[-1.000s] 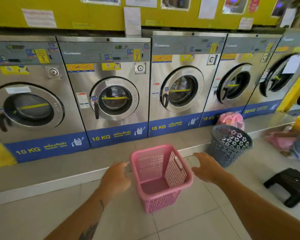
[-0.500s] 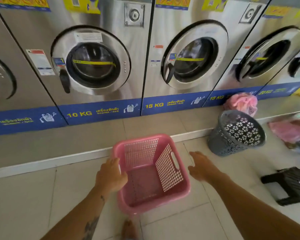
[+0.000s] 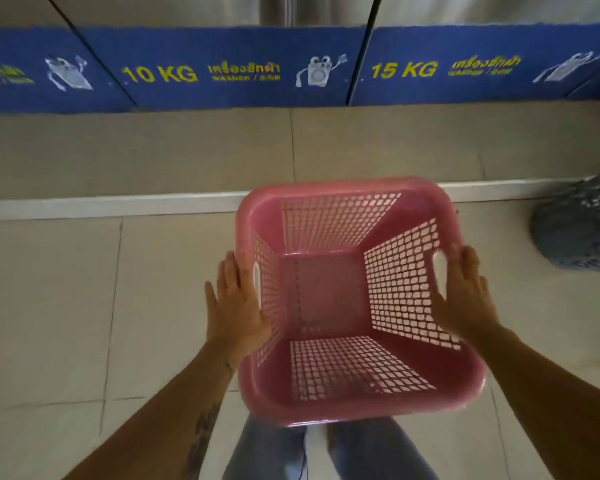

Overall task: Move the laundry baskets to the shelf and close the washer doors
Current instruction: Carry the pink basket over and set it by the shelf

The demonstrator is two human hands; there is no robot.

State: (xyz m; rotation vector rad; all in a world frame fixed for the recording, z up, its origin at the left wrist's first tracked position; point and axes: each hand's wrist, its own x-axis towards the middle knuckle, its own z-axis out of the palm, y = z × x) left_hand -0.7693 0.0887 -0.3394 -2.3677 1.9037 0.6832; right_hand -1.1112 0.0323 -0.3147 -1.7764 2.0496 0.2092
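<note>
Flanking the pink laundry basket (image 3: 354,299) on both sides: left hand (image 3: 234,306) flat against the outside of the left wall, right hand (image 3: 465,299) flat against the outside of the right wall, each just beside a handle slot in the rim. Fingers of both hands are extended and lie along the walls, pointing away from the body; no finger is seen hooked through a slot, and the thumbs are hidden, so whether this is a true squeeze or only contact cannot be told. Basket is empty, mouth up and tilted toward the camera, sitting between the hands, directly ahead of the person's legs (image 3: 329,452) and over the tiled floor (image 3: 66,306); its underside is hidden, so lifted versus resting cannot be told. Judgement: first basket in hand, task barely begun. Key relation: the basket lies exactly between the two palms, handle-to-handle axis running left to right, both hands equally near, so the lift calls for a symmetric inward press, else it tips. Grey basket (image 3: 582,230) stands to the right, well apart, near the raised step (image 3: 118,202) below the washers (image 3: 222,71). No shelf in view.
</note>
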